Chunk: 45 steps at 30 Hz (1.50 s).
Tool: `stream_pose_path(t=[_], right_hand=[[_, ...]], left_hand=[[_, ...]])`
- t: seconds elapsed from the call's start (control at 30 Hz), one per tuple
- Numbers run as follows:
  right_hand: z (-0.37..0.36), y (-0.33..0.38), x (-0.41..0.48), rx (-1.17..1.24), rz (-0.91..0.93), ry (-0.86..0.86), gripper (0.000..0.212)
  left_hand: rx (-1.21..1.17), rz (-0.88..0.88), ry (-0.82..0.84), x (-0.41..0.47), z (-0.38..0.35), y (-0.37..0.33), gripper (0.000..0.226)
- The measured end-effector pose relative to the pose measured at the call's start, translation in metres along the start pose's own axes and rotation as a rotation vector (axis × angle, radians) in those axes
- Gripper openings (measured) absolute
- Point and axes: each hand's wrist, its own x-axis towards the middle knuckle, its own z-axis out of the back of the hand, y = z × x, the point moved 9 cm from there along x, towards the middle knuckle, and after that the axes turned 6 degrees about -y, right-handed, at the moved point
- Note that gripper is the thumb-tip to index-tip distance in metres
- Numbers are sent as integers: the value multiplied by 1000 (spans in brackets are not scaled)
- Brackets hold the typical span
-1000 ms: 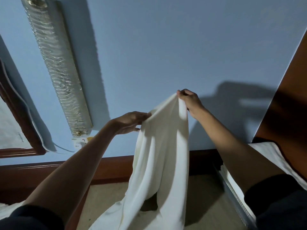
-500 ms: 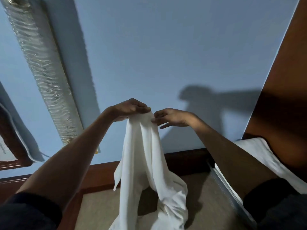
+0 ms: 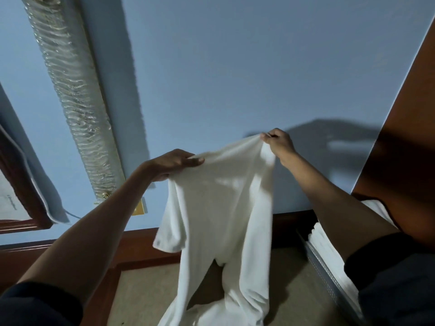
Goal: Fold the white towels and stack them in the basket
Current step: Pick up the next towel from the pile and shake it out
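Observation:
A white towel (image 3: 221, 215) hangs in the air in front of me, its lower part trailing down to the tan surface below. My left hand (image 3: 173, 163) grips the towel's top edge at the left. My right hand (image 3: 279, 142) pinches the top edge further right and a little higher. The stretch of towel between the two hands is pulled fairly taut. At the right edge, a grey mesh basket (image 3: 329, 276) holds folded white towels (image 3: 323, 245), partly hidden by my right arm.
A blue wall (image 3: 235, 78) stands straight ahead with a ribbed glass strip (image 3: 73, 97) running down its left side. A brown wooden ledge (image 3: 138, 248) runs along the wall's foot. A brown wooden panel (image 3: 409, 142) rises at the right. The tan surface (image 3: 146, 295) lies below.
My hands, close together at the towel's top half a second ago, have moved apart. The right hand has gone up and to the right, spreading the top edge.

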Motion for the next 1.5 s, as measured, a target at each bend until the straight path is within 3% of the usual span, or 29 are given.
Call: stream_pose_path(t=[0.07,0.1,0.13,0.2,0.23,0.3,0.37,0.43,0.6,0.7,0.8,0.87,1.03,1.1,1.23,1.4,1.5], right_hand=[[6,-1,1,-149,46,-45,25],[-2,2,-2,-183,71,15,13],[-18,8,-8,-187,95,146,25],[-61,25,-38,-131,126,521,71],[-80,32,-58,-144,130,697,76],[-107,38,-93,-216,109,960,56],[-116,37,-107,-177,76,1052,30],[-109,36,-101,-61,66,1016,15],[-65,20,-42,38,84,668,23],[-42,16,-17,-25,156,486,28],[-31,16,-3,-108,218,376,42],[-27,19,0,-137,250,334,50],[-16,17,0,-137,285,339,46],[-13,13,1,-142,280,333,48],[-3,9,9,-146,291,279,50],[13,11,14,-193,303,217,50],[21,14,15,-218,312,171,53]], left_hand=[[-4,-6,-35,-2,10,-3,41],[-6,-12,-43,-1,14,-7,38],[-4,-26,-46,0,15,-13,36],[12,-65,-47,4,13,-28,33],[16,-84,-39,5,10,-37,32],[48,-116,-17,8,4,-50,34],[106,-116,0,9,2,-56,34],[144,-79,10,5,8,-54,32],[250,68,2,-3,34,-22,39],[281,85,-110,-6,56,-12,43],[329,29,-233,-8,72,-14,62],[353,-27,-326,-7,82,-18,63],[303,-48,-394,-6,90,-18,54],[267,-10,-372,-6,87,-14,54],[66,30,-223,-2,74,-11,82],[-79,-19,-178,0,66,-33,67],[-153,-17,-185,3,60,-47,48]])
